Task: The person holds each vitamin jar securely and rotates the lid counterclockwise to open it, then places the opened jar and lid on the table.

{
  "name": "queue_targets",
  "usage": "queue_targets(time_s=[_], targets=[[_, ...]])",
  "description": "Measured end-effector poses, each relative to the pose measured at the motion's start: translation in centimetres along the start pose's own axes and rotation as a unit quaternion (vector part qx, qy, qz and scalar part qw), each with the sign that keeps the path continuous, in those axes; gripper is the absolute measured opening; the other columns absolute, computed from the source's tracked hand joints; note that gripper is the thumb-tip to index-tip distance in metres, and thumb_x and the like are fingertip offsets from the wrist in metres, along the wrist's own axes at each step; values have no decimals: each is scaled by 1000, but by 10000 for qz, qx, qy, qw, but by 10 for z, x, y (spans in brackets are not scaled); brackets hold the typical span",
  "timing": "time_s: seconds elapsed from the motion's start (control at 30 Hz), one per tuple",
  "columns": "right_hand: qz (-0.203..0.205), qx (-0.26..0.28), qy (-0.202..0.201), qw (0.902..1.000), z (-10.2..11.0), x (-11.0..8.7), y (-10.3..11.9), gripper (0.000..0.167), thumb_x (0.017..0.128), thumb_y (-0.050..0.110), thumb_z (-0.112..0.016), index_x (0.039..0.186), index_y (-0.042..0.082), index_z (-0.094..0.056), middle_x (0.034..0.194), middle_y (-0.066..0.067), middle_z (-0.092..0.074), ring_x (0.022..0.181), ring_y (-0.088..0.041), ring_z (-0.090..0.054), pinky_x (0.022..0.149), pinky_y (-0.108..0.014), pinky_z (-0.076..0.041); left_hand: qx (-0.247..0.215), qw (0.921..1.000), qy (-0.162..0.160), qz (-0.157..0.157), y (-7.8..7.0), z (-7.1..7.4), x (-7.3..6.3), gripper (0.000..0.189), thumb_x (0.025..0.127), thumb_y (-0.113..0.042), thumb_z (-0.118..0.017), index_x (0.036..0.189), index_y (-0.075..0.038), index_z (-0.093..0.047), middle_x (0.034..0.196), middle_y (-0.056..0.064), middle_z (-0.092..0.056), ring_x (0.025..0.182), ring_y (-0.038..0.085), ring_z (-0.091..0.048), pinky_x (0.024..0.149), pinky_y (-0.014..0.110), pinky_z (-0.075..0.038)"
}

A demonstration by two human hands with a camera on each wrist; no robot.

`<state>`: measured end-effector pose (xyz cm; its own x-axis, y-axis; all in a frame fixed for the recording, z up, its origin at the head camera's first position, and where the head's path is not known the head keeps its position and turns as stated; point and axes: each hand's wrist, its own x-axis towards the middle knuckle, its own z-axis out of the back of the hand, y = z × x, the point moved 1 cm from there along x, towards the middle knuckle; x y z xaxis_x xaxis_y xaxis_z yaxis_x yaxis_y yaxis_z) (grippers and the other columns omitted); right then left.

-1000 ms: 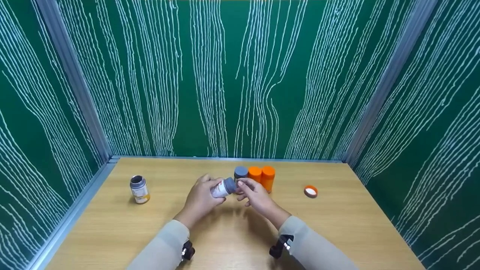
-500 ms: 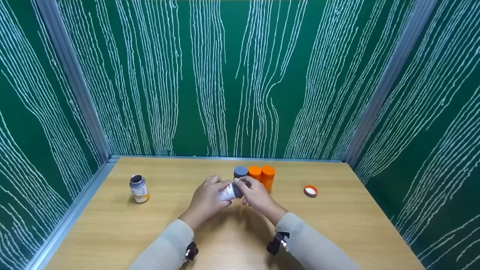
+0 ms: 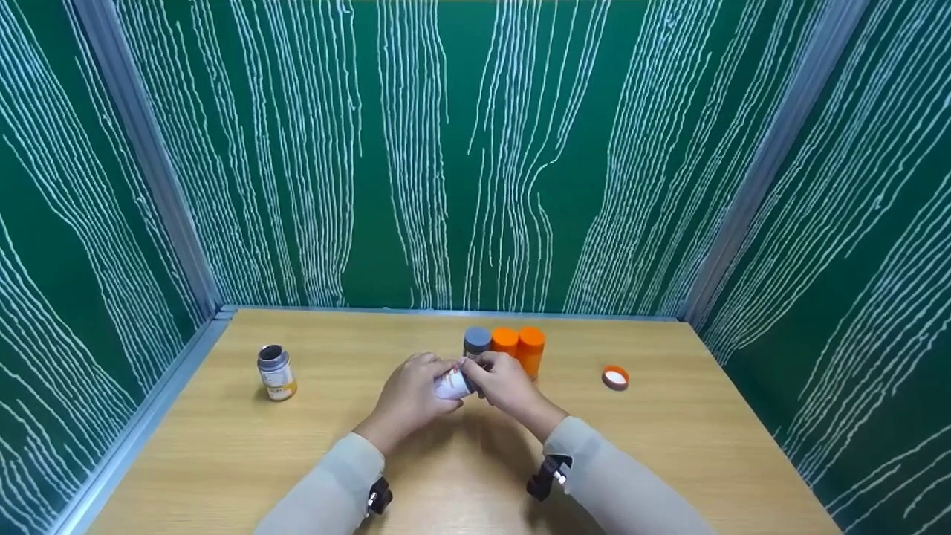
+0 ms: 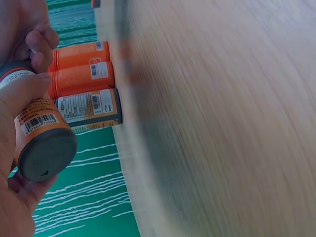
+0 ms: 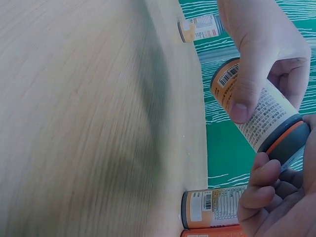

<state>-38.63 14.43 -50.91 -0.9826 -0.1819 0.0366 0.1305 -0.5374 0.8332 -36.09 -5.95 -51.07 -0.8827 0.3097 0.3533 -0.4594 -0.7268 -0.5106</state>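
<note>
A small pill bottle [image 3: 452, 385] with a white and orange label is held tilted above the table. My left hand [image 3: 409, 390] grips it round the body, thumb across the label in the right wrist view. Its dark base [image 4: 48, 154] faces the left wrist camera. At the other end is the grey cap [image 5: 289, 143] with an orange ring. My right hand [image 3: 513, 386] holds this cap between curled fingers and thumb, hiding most of it in the head view. Close behind the hands stands another grey-capped bottle [image 3: 477, 340].
Two orange bottles, one [image 3: 504, 342] beside the other [image 3: 532, 355], stand in the row with the grey-capped one. An uncapped bottle [image 3: 277, 377] stands at the left. An orange cap [image 3: 615, 378] lies with its white inside up at the right. Green panels [image 3: 475, 223] enclose the wooden table [image 3: 223, 446].
My left hand has brought the bottle slightly right and down, toward my right hand. The right fingers, loose beside the cap earlier, now hold it. The other bottles and the orange cap stay put.
</note>
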Motion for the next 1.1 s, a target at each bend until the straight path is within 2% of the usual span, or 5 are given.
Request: queue_targets(time_s=[0.33, 0.47, 0.67, 0.87, 1.1], targets=[[329, -128, -23, 9994, -2, 2, -1, 45, 110, 52, -69, 116, 10, -85, 95, -5, -77, 77, -18, -64, 70, -28, -58, 3, 9998, 201, 44, 2, 2, 0, 52, 87, -38, -100, 134, -20, -85, 117, 2, -81, 102, 19, -66, 101, 42, -66], [408, -278, -74, 9988, -4, 1, 0, 44, 110, 52, -69, 113, 12, -85, 92, -4, -76, 78, -19, -64, 70, -28, -57, -179, 9995, 246, 57, 4, 3, 0, 52, 87, -38, -100, 134, -21, -85, 119, 1, -82, 103, 20, -67, 101, 43, -66], [691, -509, -108, 9963, -3, -2, 2, 41, 110, 51, -71, 109, 11, -81, 96, -4, -77, 85, -19, -66, 80, -32, -63, -622, 9974, 281, 231, 10, 4, -2, 53, 87, -37, -100, 137, -26, -85, 124, 0, -82, 105, 21, -68, 102, 45, -67], [684, -387, 173, 9968, 0, -6, 3, 45, 111, 55, -71, 124, 12, -76, 112, -6, -78, 98, -23, -70, 96, -42, -68, -611, 9975, 288, 197, 11, 6, -1, 54, 88, -35, -100, 139, -25, -83, 128, 1, -80, 108, 21, -68, 104, 46, -67], [874, -462, 639, 9930, 6, -7, 0, 51, 109, 50, -75, 148, 17, -70, 137, -10, -77, 114, -26, -72, 112, -53, -65, -364, 9985, 316, 265, 15, 6, -1, 54, 90, -35, -98, 140, -22, -82, 132, 1, -77, 113, 20, -67, 108, 46, -66]])
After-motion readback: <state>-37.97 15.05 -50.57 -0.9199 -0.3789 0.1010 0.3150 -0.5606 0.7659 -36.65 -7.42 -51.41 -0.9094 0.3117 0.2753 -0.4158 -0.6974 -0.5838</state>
